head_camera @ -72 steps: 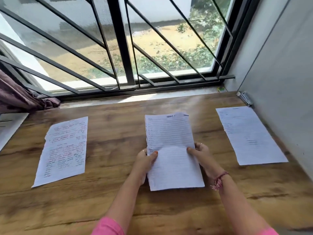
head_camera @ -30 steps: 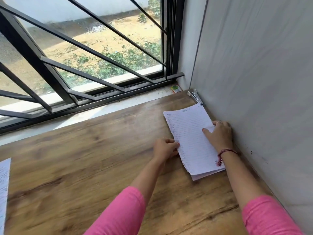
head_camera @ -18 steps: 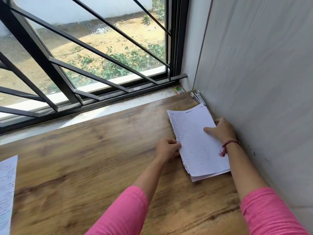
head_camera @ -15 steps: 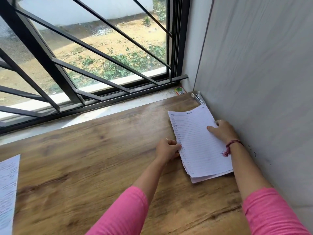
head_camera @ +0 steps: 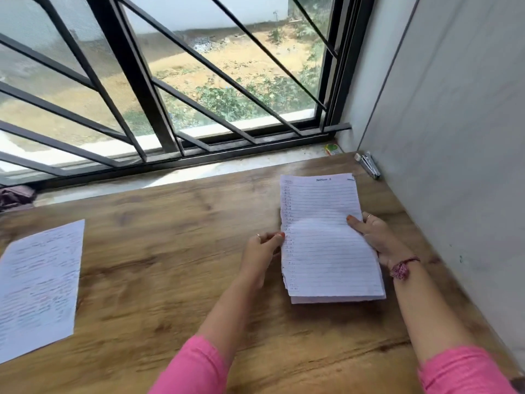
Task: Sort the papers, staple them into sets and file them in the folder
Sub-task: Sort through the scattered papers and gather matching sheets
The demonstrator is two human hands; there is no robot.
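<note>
Now, in the head view, you hold the stack of lined papers (head_camera: 326, 237) right of centre in the frame, its near end raised a little off the wooden table (head_camera: 170, 265). Half a second ago your right hand lay flat on top of the stack; it has since moved to the right edge. Your left hand (head_camera: 260, 251) pinches the left edge between thumb and curled fingers. Your right hand (head_camera: 375, 237) grips the right edge, thumb on top of the sheet. This looks like squaring the set before stapling. The stapler (head_camera: 368, 164) lies in the upper right, against the grey wall (head_camera: 454, 137), just beyond the stack's far corner. Another handwritten sheet (head_camera: 37, 285) lies flat at the left edge of the frame, well apart. No folder is visible. A barred window (head_camera: 170, 81) fills the top of the frame, with bare ground and shrubs outside.
</note>
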